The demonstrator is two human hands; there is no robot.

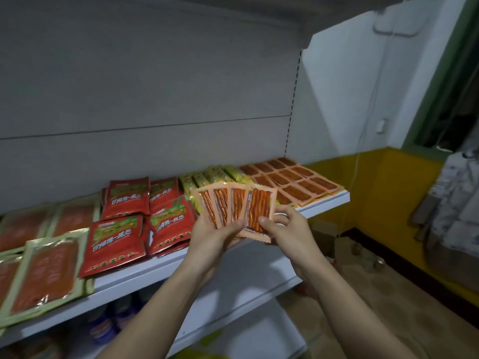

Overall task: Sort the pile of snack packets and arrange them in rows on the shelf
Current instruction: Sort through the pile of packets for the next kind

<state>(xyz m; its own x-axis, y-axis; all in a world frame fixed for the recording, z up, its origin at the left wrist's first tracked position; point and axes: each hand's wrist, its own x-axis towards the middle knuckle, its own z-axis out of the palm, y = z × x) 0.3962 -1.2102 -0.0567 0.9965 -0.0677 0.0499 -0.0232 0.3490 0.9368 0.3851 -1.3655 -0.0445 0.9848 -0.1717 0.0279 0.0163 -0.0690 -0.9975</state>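
My left hand (212,237) holds a fan of several small orange snack packets (223,207) in front of the white shelf (233,248). My right hand (287,229) pinches the rightmost packet (259,211) of that fan by its lower edge. On the shelf's right end lie rows of the same orange packets (293,181). Yellow-green packets (220,176) sit behind the fan. Red packets (124,218) overlap in the middle, and large clear packets with green borders (44,275) lie at the left.
The grey back panel (155,99) rises behind the shelf, with another shelf overhead. A lower shelf (111,322) holds blue packages. To the right are a yellow-painted wall (388,198), small boxes on the floor (344,244) and a patterned cloth (456,203).
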